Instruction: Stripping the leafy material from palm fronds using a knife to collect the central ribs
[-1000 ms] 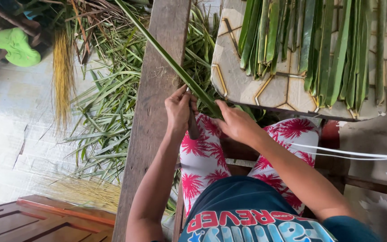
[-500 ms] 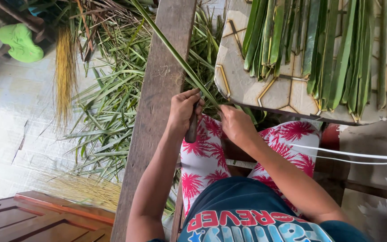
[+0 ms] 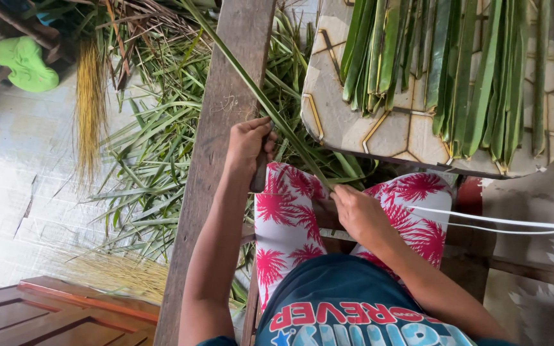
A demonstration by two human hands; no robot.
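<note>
Long palm leaf [image 3: 270, 109] runs diagonally, far upper-left down to the lap. Right hand [image 3: 357, 211] pinches its near end; left hand [image 3: 248, 144], fisted on what looks like a knife handle [image 3: 259, 179], sits beside its middle.

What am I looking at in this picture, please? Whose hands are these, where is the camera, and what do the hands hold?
The camera sits on a person's head and looks down, so both hands are that person's own. The left hand grips a dark-handled tool, probably a knife, beside a wooden plank. The right hand pinches the near end of a long green palm leaf that runs up and away across the plank. More cut leaf strips lie on a patterned board ahead. Loose leaves cover the floor to the left.
</note>
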